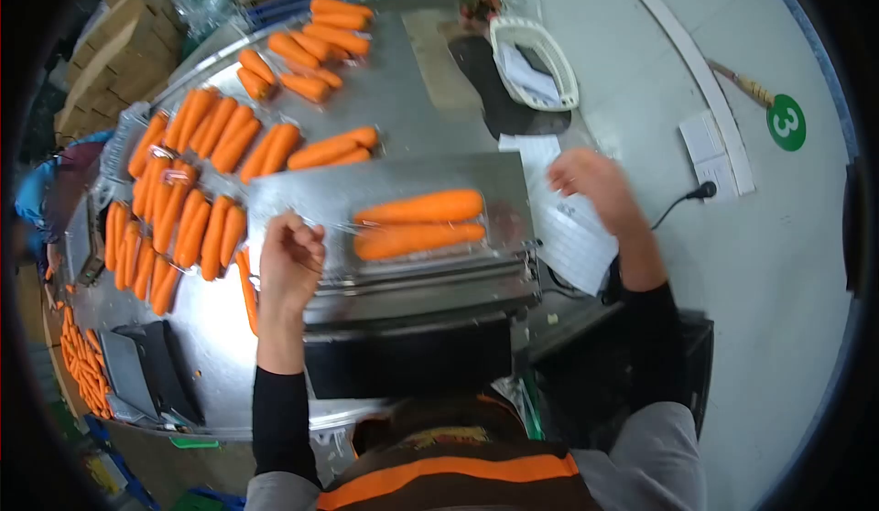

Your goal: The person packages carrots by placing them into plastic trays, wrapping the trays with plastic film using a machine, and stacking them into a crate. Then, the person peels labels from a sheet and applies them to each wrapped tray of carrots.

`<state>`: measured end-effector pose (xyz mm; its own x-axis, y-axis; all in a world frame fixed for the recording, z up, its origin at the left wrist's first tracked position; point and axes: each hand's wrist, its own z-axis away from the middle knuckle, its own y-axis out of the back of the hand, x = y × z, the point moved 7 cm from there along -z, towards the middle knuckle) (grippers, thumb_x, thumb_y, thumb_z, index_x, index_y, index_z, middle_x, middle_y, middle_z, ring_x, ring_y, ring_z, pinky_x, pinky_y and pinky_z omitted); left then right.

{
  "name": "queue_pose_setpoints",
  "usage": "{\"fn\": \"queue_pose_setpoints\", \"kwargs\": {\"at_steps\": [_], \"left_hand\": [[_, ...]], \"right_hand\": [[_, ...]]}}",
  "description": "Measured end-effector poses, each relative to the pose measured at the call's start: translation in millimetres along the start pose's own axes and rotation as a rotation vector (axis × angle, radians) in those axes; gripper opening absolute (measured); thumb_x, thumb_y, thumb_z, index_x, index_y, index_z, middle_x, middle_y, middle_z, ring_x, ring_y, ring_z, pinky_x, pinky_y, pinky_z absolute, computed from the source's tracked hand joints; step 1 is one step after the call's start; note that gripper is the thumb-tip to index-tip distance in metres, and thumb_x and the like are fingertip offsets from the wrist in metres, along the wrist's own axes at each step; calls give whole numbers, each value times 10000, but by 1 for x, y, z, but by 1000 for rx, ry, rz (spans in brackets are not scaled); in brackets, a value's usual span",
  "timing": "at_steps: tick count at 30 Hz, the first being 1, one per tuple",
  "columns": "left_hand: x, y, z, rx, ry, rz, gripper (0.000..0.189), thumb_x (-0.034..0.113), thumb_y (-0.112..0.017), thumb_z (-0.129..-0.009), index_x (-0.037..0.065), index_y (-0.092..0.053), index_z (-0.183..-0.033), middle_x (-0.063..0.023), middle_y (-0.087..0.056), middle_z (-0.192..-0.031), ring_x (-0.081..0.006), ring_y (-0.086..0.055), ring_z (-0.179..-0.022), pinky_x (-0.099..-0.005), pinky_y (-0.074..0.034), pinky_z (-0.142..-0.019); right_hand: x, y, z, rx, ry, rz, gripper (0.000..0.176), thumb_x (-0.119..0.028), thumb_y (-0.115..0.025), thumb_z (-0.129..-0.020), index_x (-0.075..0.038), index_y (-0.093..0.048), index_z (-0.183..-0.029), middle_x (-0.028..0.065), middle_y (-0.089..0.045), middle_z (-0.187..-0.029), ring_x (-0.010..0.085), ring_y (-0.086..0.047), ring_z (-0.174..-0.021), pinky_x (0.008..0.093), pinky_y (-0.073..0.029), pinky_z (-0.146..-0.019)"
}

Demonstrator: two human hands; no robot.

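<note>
Two carrots [421, 207] in a clear plastic bag lie side by side on the flat metal plate [467, 170] of a scale-like machine in front of me. At the plate's left side, my left hand [295, 256] has its fingers curled in at the end of the bag, where the clear film reaches the fingertips. My right hand [591, 183] is raised to the right of the plate, over white paper sheets [577, 241]. Its fingers are bent and smeared by motion, and no object shows in them.
Many bagged carrots [188, 209] cover the steel table on the left, with more [320, 39] at the back. A white basket [568, 76] stands back right. A black plug with its cord [703, 190] lies at right. Loose carrots [82, 360] lie far left, near another person [37, 204].
</note>
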<state>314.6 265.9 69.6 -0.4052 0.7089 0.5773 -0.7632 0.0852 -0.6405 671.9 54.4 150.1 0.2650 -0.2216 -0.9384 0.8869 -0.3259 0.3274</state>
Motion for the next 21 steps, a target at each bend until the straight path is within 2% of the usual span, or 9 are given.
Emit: {"fn": "queue_pose_setpoints", "kwargs": {"at_steps": [1,4,6,13,15,18,19,20,21], "left_hand": [[2,0,5,-36,19,-12,263,237,-547,-940,113,-517,-710,-2,-494,-599,-176,-600,-745,-223,-470,-572],[7,9,19,4,27,-39,284,258,-531,-955,118,-519,-709,-8,-488,-581,-184,-601,-715,-252,-462,-568],[9,10,24,22,13,-65,285,258,-529,-956,118,-519,-708,-10,-484,-575,-187,-601,-717,-256,-460,-566],[12,21,93,-149,-23,-251,400,227,-403,-978,98,-455,-603,-52,-440,-431,-195,-566,-544,-277,-436,-501],[17,25,132,-196,-71,-377,438,223,-380,-980,102,-432,-561,-77,-445,-385,-206,-529,-450,-286,-413,-442],[42,-6,155,-514,-178,-258,470,240,-378,-983,95,-444,-542,-96,-468,-382,-228,-556,-440,-294,-448,-434],[55,-23,149,-521,-274,-170,472,266,-396,-984,82,-471,-556,-109,-529,-423,-229,-596,-457,-322,-519,-508],[62,-43,129,-558,-307,67,465,281,-394,-990,34,-591,-649,-176,-661,-639,-233,-682,-645,-343,-565,-658],[70,-47,94,-407,-447,-185,424,284,-424,-995,-11,-693,-854,-203,-702,-936,-247,-688,-875,-346,-542,-815]], "right_hand": [[22,-27,8,-64,-180,56,241,-238,-631,-895,-15,-665,-981,34,-640,-932,110,-582,-800,266,-478,-721],[46,-88,38,-82,-266,163,209,-224,-698,-842,-46,-686,-950,20,-632,-840,141,-587,-738,276,-476,-684],[40,-104,46,-21,-69,477,182,-188,-711,-825,-59,-691,-951,45,-590,-749,194,-583,-674,295,-471,-646],[39,-113,100,178,29,459,130,-148,-652,-888,-30,-613,-849,45,-589,-741,180,-580,-615,300,-476,-595],[52,-122,131,202,-252,-123,101,-127,-556,-966,-33,-543,-931,67,-628,-794,146,-596,-628,279,-497,-606],[24,-109,139,420,-161,-439,109,-131,-472,-1010,-29,-475,-1050,106,-646,-848,152,-626,-673,274,-526,-643],[7,-102,128,439,-11,-548,108,-126,-454,-1015,-25,-463,-1051,126,-650,-877,182,-650,-720,285,-537,-666],[-9,-92,108,458,143,-659,107,-121,-436,-1019,-21,-451,-1053,147,-653,-906,213,-675,-767,297,-549,-690],[-13,-84,87,560,98,-632,119,-135,-439,-1020,-18,-452,-1043,162,-655,-945,235,-684,-805,313,-557,-714]]}}
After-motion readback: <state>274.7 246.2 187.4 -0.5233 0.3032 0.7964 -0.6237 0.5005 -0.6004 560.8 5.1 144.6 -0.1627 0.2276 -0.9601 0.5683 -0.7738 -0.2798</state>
